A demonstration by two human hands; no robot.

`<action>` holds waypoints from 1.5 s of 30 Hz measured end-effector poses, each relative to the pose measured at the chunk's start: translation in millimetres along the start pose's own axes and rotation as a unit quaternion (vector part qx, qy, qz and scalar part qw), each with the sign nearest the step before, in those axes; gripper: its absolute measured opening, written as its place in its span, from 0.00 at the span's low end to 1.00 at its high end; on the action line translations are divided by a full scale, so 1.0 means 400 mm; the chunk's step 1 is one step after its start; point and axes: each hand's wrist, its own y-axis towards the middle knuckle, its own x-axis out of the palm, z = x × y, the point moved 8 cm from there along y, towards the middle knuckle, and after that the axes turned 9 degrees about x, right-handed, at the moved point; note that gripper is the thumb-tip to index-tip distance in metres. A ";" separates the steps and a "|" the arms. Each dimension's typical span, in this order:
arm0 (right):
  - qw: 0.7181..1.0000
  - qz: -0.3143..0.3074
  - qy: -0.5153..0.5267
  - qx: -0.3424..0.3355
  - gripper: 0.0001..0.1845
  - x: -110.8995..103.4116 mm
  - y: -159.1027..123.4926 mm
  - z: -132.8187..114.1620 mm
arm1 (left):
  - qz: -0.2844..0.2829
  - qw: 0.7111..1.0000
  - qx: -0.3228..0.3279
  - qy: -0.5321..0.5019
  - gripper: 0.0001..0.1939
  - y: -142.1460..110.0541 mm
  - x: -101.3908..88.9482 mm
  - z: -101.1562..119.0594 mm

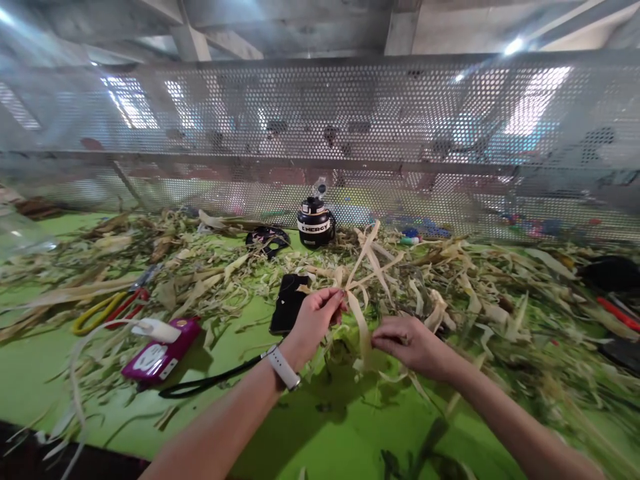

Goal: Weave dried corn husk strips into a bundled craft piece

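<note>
My left hand [323, 313], with a pale watch on its wrist, pinches the gathered middle of several dried corn husk strips [365, 270]. The strips fan up and to the right from the fingertips. One husk strip [359, 323] hangs down from that pinch toward my right hand [403, 343]. The right fingers are pressed together at the lower end of this strip. Beneath and left of the left hand lies a black phone [287, 307] on the green table [295, 433]. Shredded husk pieces [445, 273] lie all around both hands.
To the left are a purple power bank [163, 353] with a white cable, red scissors [133, 307] and yellow scissors [103, 313]. A black jar [316, 223] marked ENERGY stands before a perforated metal partition [320, 113]. Red-handled tool [617, 313] at far right.
</note>
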 end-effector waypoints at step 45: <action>0.987 0.051 -0.059 0.138 0.17 -0.133 -0.047 0.012 | 0.152 0.965 -0.111 -0.183 0.06 -0.024 -0.031 -0.060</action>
